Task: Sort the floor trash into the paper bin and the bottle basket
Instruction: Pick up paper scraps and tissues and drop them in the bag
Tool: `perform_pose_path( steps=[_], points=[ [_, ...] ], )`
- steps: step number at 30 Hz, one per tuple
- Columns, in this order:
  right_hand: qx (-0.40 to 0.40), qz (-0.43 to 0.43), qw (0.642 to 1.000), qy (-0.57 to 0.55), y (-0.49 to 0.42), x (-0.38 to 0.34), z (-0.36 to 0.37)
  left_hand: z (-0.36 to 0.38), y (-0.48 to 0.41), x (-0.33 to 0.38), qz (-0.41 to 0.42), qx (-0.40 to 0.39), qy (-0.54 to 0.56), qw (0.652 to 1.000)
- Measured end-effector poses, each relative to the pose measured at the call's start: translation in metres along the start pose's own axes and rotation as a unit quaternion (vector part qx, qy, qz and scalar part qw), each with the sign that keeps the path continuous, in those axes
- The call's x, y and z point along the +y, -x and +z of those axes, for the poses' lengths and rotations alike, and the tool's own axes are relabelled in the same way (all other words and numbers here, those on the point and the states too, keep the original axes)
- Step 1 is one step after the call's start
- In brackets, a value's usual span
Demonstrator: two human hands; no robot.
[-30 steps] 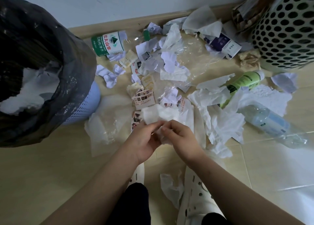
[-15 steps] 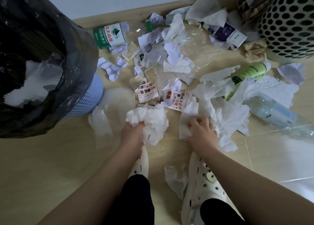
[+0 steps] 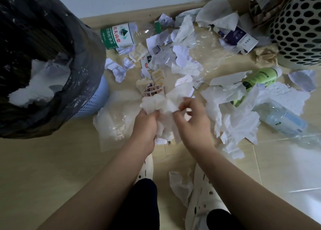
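on the floor (image 3: 52, 160), three bottles (image 3: 118, 35) (image 3: 260, 78) (image 3: 284, 123) amid scattered paper (image 3: 187, 56), both hands (image 3: 145, 125) (image 3: 194, 125) gripping one tissue wad (image 3: 161, 103)

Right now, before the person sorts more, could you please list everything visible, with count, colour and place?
bin lined with a black plastic bag: one, pale blue, left, white paper inside
round-holed plastic basket: one, white, top right
plastic bottles: three, on the floor: green-labelled bottle by the wall, light green bottle right, clear blue-labelled bottle far right
printed carton: one, dark blue, upper right
loose paper scraps and tissues: many, mostly white, middle floor
crumpled tissue wad: one, white, between both hands
perforated clogs: two, white, bottom
left hand: one, grips the wad
right hand: one, pinches the wad
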State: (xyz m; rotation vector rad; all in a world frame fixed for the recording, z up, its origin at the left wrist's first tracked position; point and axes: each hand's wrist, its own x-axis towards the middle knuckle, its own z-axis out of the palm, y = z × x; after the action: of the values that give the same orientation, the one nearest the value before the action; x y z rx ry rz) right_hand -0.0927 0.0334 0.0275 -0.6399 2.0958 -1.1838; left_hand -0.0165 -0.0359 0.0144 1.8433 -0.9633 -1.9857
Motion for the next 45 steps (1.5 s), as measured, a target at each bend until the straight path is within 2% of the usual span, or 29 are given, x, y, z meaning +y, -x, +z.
perform_pose_path(
  steps=[2,5,7,9,11,12,13,17,19,22,24,27,30,33,35,37,38,39,40,42,43,45],
  points=[
    [-0.067,-0.019,0.995,0.068,0.005,0.001,0.009,0.001,0.005,0.009,-0.016,-0.024,0.041,0.999],
    [-0.077,-0.026,0.993,0.087,0.009,0.008,0.009,0.000,0.006,0.011,-0.024,-0.017,0.045,0.999],
    [-0.027,0.022,0.998,0.057,0.003,0.011,-0.001,-0.003,0.008,0.011,-0.007,-0.005,0.019,1.000],
    [0.063,0.089,0.994,-0.014,-0.008,0.010,-0.015,-0.005,0.009,0.013,0.015,0.004,-0.007,1.000],
    [0.123,0.100,0.985,-0.076,-0.014,0.002,-0.026,-0.006,0.010,0.018,0.040,0.017,-0.022,0.999],
    [0.124,0.087,0.984,-0.090,-0.014,-0.004,-0.026,-0.006,0.012,0.021,0.050,0.022,-0.028,0.998],
    [0.104,0.067,0.988,-0.093,-0.013,-0.012,-0.024,-0.004,0.014,0.024,0.060,0.017,-0.026,0.998],
    [-0.075,-0.040,0.996,-0.015,0.001,-0.036,0.003,0.002,0.026,0.041,0.082,-0.050,0.048,0.994],
    [-0.100,-0.094,0.990,0.026,0.003,-0.040,0.012,-0.002,0.030,0.050,0.100,-0.016,0.055,0.993],
    [-0.117,-0.153,0.981,0.011,0.001,-0.050,0.018,-0.016,0.036,0.060,0.124,0.040,0.061,0.990],
    [-0.133,-0.169,0.976,-0.044,0.000,-0.060,0.022,-0.024,0.040,0.067,0.142,0.058,0.080,0.985],
    [-0.154,-0.148,0.966,-0.147,-0.003,-0.079,0.032,-0.034,0.048,0.083,0.181,0.092,0.121,0.972],
    [-0.145,-0.167,0.958,-0.182,-0.007,-0.104,0.047,-0.045,0.058,0.105,0.220,0.132,0.149,0.955],
    [-0.165,-0.196,0.952,-0.168,-0.008,-0.137,0.068,-0.068,0.062,0.132,0.300,0.195,0.185,0.915],
    [-0.163,-0.213,0.953,-0.144,-0.012,-0.152,0.082,-0.091,0.055,0.148,0.351,0.278,0.185,0.875],
    [-0.149,-0.208,0.958,-0.132,-0.013,-0.157,0.091,-0.117,0.042,0.156,0.409,0.373,0.103,0.827],
    [-0.146,-0.192,0.962,-0.128,-0.013,-0.155,0.094,-0.128,0.034,0.159,0.425,0.410,0.027,0.807],
    [-0.147,-0.172,0.966,-0.122,-0.012,-0.152,0.096,-0.138,0.022,0.158,0.420,0.421,-0.064,0.801],
    [-0.149,-0.152,0.971,-0.112,-0.011,-0.148,0.097,-0.147,0.009,0.156,0.384,0.405,-0.179,0.810],
    [-0.151,-0.128,0.977,-0.082,-0.008,-0.137,0.099,-0.156,-0.012,0.151,0.234,0.281,-0.434,0.823],
    [-0.153,-0.116,0.979,-0.067,-0.008,-0.132,0.099,-0.158,-0.016,0.148,0.170,0.210,-0.510,0.817],
    [-0.152,-0.092,0.983,-0.044,-0.008,-0.126,0.100,-0.159,-0.017,0.145,0.127,0.143,-0.544,0.817]
  ],
)
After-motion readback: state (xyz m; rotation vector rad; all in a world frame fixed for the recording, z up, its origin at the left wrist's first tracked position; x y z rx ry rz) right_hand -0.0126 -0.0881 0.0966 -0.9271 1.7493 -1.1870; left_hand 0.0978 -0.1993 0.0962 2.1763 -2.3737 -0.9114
